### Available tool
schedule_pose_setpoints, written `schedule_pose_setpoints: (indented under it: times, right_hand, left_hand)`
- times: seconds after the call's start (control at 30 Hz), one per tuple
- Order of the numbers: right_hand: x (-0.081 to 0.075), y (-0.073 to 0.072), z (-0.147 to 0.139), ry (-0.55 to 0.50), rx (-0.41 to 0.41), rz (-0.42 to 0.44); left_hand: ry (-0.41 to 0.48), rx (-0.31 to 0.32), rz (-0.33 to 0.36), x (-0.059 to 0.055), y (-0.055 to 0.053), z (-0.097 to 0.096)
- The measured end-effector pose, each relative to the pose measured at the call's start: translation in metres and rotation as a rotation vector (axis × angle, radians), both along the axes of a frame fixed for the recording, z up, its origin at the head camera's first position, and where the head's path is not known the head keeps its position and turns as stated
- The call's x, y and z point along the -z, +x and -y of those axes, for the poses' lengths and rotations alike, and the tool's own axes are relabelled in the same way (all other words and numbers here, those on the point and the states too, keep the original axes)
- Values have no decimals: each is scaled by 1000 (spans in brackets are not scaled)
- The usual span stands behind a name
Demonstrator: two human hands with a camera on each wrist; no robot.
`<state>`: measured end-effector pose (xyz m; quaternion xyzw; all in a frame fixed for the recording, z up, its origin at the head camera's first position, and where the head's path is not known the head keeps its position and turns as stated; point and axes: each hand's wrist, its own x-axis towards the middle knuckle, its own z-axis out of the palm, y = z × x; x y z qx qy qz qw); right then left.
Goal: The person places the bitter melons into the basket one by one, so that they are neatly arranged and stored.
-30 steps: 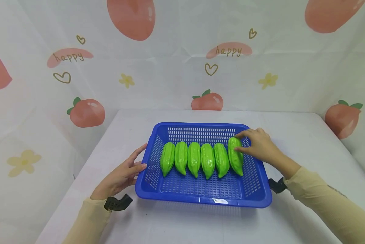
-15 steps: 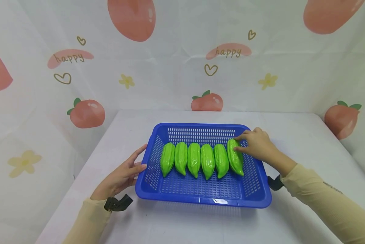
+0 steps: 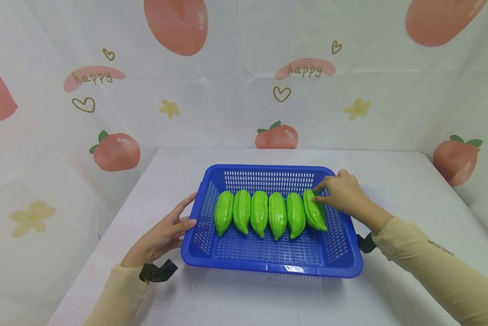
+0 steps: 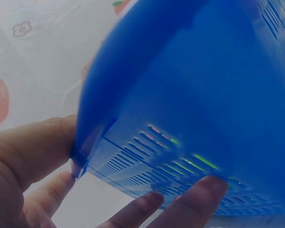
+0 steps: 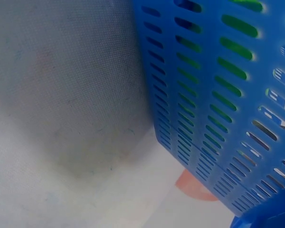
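Observation:
A blue plastic basket (image 3: pixel 268 267) with slotted walls holds several glossy green bitter melons (image 3: pixel 259 213) lying side by side in a row. My left hand (image 3: pixel 162 235) grips the basket's left side, thumb at the rim; in the left wrist view its fingers (image 4: pixel 190 204) touch the outside of the slotted wall. My right hand (image 3: pixel 343 192) reaches over the right rim and pinches the upper end of the rightmost bitter melon (image 3: pixel 315 215) between thumb and fingers. That melon lies slanted, its lower tip pointing right. The right wrist view shows only the basket's outer wall (image 5: pixel 209 95), with green behind the slots.
The basket stands on a white-covered table (image 3: pixel 236 299). Behind it hangs a white cloth backdrop (image 3: pixel 223 117) printed with peaches, hearts and flowers. Dark wrist straps (image 3: pixel 158 271) sit at the sleeves.
The rightmost bitter melon has come down lower in the basket, and its upper end has shifted slightly left and toward me, with my right hand on it. My left hand stays at the basket.

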<state>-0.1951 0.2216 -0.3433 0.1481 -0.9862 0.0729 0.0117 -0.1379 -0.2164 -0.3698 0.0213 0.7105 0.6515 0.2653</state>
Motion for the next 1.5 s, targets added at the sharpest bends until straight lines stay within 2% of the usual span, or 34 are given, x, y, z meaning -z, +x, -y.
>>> schedule_pose_setpoints:
  times: [0.23,0.77,1.0,1.17,1.27,1.37,1.5]
  right_hand:
    - [2,-1,1,42,1,-14]
    - [1,0,2,19,9,-14]
    - [0,1,-4,-135,23,16]
    - [-9,5,-13,-296,10,46]
    - [-16,7,-18,-373,-9,33]
    - [-22,11,-22,-432,-48,12]
    - [-31,19,-26,-480,-99,33]
  left_hand:
    - [-8,-7,4,0,0,0]
    - [-6,-13,1,1,0,0]
    - [-9,0,-3,1,0,0]
    - [-7,-1,-2,1,0,-2]
    - [-11,0,-1,1,0,-3]
    - [-44,5,-16,0,0,-2]
    - [-141,17,-73,-2,2,0]
